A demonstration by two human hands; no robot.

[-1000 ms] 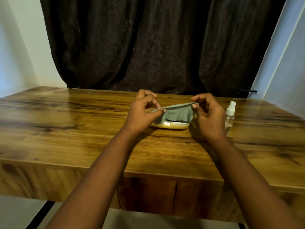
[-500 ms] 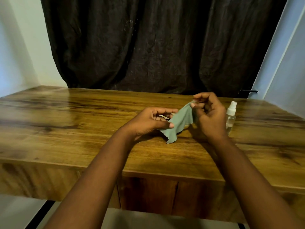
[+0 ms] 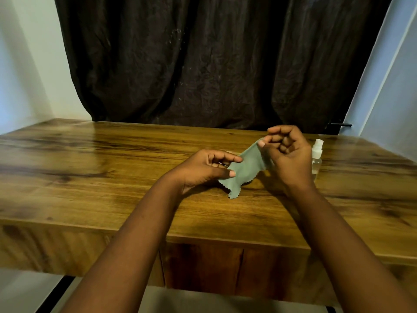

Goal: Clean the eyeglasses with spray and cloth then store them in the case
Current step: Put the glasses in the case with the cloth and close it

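Both hands are up over the wooden table [image 3: 112, 177], close together, and the green cloth [image 3: 244, 168] is stretched between them. The right hand [image 3: 291, 159] has the cloth's upper corner nipped between thumb and fingertips, the other fingers curled in towards the palm, lifting that end high. The left hand [image 3: 203, 168] is lower, thumb laid along the cloth's near edge and fingers curved over the far side, so it pinches the lower part. It looks like a deliberate hold: one hand anchors, the other pulls the fabric out flat, probably readying a clean face for wiping. The cloth's long axis runs on a diagonal, from the raised right-hand corner down and leftward, with its zigzag-cut tip pointing down at the table and towards the person, hanging just above the wood or brushing it; hard to call. Something pale and small glints under the left fingers, but whether that is the eyeglasses or the case I cannot tell; neither shows plainly, both apparently hidden behind the hands and cloth. The spray bottle [image 3: 316, 159] stands upright just beyond the right hand, white nozzle on top, handy for the next reach. A dark curtain [image 3: 214, 64] hangs behind it all.
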